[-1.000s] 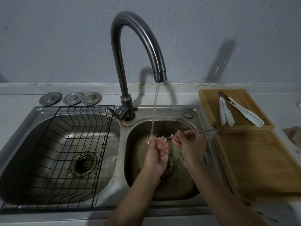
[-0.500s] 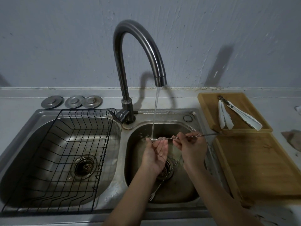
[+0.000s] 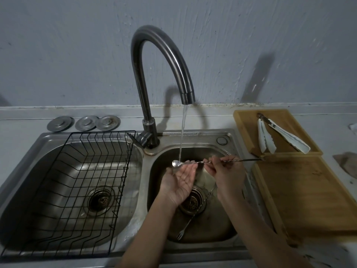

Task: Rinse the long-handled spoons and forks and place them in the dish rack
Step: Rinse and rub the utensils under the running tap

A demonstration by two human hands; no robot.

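A long-handled spoon (image 3: 201, 162) with a twisted stem lies level over the right basin, its bowl under the running water. My right hand (image 3: 226, 171) pinches the stem near the middle. My left hand (image 3: 181, 179) is cupped palm up just below the spoon bowl, fingertips touching the stem. A long-handled fork (image 3: 191, 219) lies on the bottom of the right basin, tines toward me, crossing the drain. The black wire dish rack (image 3: 77, 182) sits in the left basin with nothing in it.
The curved faucet (image 3: 154, 78) pours a thin stream into the right basin. Three metal drain covers (image 3: 85, 122) lie behind the left basin. A wooden tray (image 3: 276, 130) at the right holds white tongs (image 3: 286, 136); a wooden board (image 3: 307, 194) lies in front of it.
The spoon has shifted left, so its bowl now shows under the stream past my left fingers. The camera has tilted down a little.
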